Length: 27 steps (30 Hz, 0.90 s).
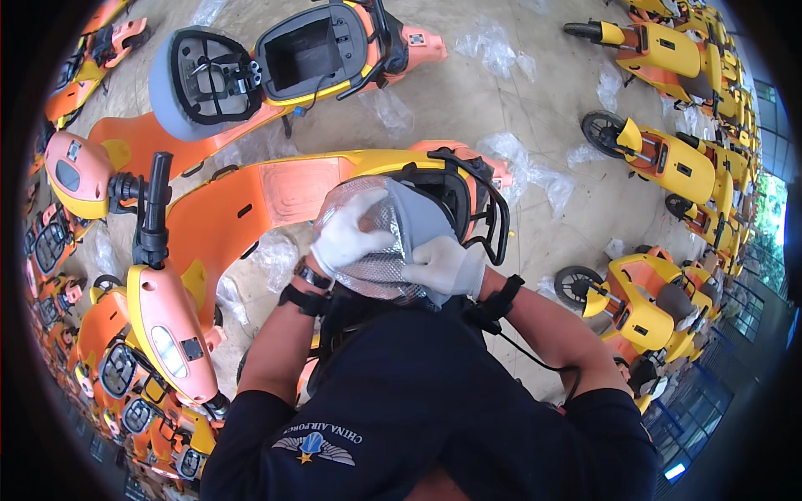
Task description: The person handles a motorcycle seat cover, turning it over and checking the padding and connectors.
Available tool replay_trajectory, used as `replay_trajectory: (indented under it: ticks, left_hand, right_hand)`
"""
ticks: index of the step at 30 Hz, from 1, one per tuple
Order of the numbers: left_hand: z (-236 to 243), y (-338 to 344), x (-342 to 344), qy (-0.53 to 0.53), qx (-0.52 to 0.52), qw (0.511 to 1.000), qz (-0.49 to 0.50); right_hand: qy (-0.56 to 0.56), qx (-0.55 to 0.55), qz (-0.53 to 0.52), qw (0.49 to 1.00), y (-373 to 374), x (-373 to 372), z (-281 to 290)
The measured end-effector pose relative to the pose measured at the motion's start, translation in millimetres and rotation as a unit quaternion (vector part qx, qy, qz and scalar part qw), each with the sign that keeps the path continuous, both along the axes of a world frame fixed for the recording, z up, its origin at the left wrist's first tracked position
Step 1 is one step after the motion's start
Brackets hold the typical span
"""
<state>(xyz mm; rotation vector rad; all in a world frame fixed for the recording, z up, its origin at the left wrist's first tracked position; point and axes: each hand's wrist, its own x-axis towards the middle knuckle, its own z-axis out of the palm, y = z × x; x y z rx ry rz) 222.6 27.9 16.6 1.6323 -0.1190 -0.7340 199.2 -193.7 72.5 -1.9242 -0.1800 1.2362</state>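
A grey scooter seat lies in front of me, partly covered by shiny clear bubble wrap. My left hand, in a white glove, rests on the wrapped left side of the seat with thumb and forefinger spread apart. On the seat's near right side, my gloved right hand has its fingers bent together at the edge of the wrap and is closed on it. The seat belongs to an orange and yellow scooter, whose handlebar stands to the left.
Beyond it stands another scooter with its seat flipped up and its storage box showing. A black rear rack curves beside my right hand. Yellow scooters line the right side. Crumpled clear plastic lies on the concrete floor.
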Motion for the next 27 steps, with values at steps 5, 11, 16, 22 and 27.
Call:
replay_trajectory:
  ticks: [5, 11, 16, 22, 27]
  left_hand:
    - [1, -34, 62, -0.223, 0.021, 0.96, -0.169]
    - [0, -58, 82, 0.011, 0.066, 0.931, -0.358]
    - [26, -54, 77, 0.048, 0.085, 0.935, -0.34]
    - [26, -43, 65, -0.007, 0.113, 0.95, -0.292]
    - [15, -34, 53, -0.072, 0.07, 0.964, -0.246]
  right_hand:
    - [-0.059, 0.02, 0.028, 0.998, 7, -6, -6]
    - [-0.151, 0.095, -0.174, 0.968, -5, -32, -3]
    - [-0.2, 0.072, -0.431, 0.877, -33, -64, -26]
    - [-0.077, 0.177, -0.394, 0.899, -27, -73, -51]
    - [-0.055, 0.219, -0.429, 0.874, -20, -73, -63]
